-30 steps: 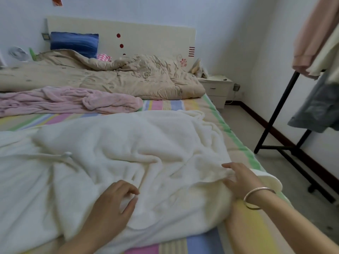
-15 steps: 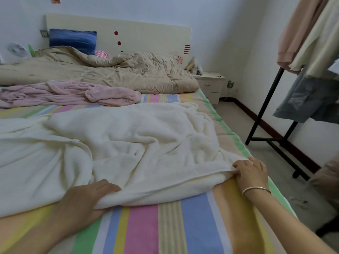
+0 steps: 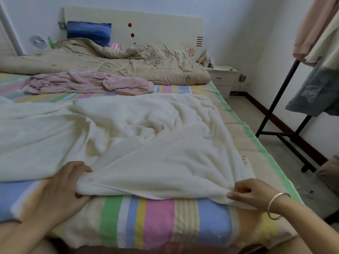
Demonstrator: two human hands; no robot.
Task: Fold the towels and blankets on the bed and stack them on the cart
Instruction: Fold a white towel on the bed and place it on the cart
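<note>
Striped sheeting covers the bed (image 3: 157,220), with a tan quilt (image 3: 139,65) bunched at the headboard end. Across the near half lies the cream blanket (image 3: 165,143), rumpled. A crumpled pink towel (image 3: 91,83) lies beyond it. Left hand (image 3: 62,189): fingers curled around the blanket's near edge. Right hand (image 3: 253,193): thumb and fingers pinching the near right corner, with a silver bangle (image 3: 275,208) on the wrist.

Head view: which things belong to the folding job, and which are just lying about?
Job: white blanket, gripped by left hand and right hand; pink towel; tan quilt, perhaps.
Lying about: blue pillow, small fan, nightstand, clothes rack.
</note>
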